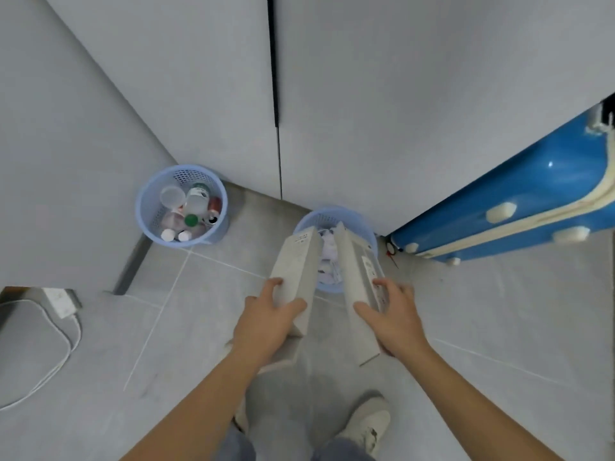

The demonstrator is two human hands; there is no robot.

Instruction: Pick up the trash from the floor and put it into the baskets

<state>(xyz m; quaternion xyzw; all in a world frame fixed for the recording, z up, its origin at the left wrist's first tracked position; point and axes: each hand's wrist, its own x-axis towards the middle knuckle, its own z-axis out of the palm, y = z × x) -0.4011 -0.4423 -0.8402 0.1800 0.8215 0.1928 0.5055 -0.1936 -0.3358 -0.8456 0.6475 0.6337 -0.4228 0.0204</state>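
Two boxes (294,271) above right basket (369,227)

Single head-worn wide-angle view, looking steeply down and forward at the tiled floor (499,311). Both forearms enter from the bottom edge, close to the lens. Cabinet doors (366,94) fill the upper frame.
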